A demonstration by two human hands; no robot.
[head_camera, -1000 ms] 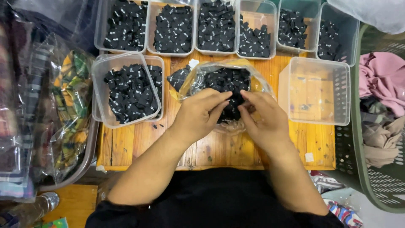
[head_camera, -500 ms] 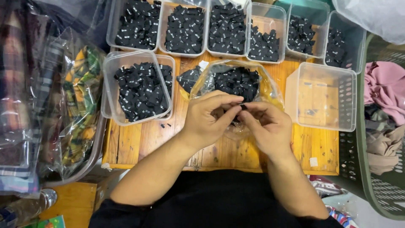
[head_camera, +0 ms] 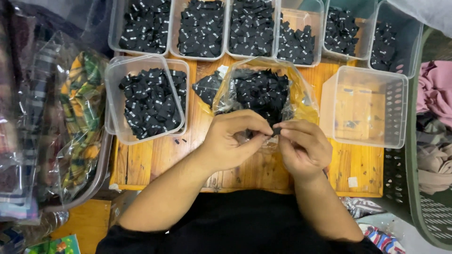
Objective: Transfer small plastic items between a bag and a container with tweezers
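My left hand [head_camera: 233, 141] and my right hand [head_camera: 303, 146] meet fingertip to fingertip over the wooden table [head_camera: 362, 164]. Together they pinch one small black fabric label [head_camera: 275, 130] between thumbs and forefingers. Just beyond my fingers lies an open clear plastic bag [head_camera: 301, 94] heaped with more black labels [head_camera: 261, 91]. The mouth of the bag faces my hands and is partly hidden by them.
A clear tub [head_camera: 143, 101] of black labels stands at the left. A nearly empty clear tub [head_camera: 365, 106] stands at the right. Several tubs of labels [head_camera: 249, 28] line the far edge. Bagged plaid cloth [head_camera: 75, 127] lies left; a green basket [head_camera: 433, 207] of garments right.
My hands have drawn slightly nearer to me and out of the bag's mouth, fingertips now pinching a single label. The camera view has shifted a little.
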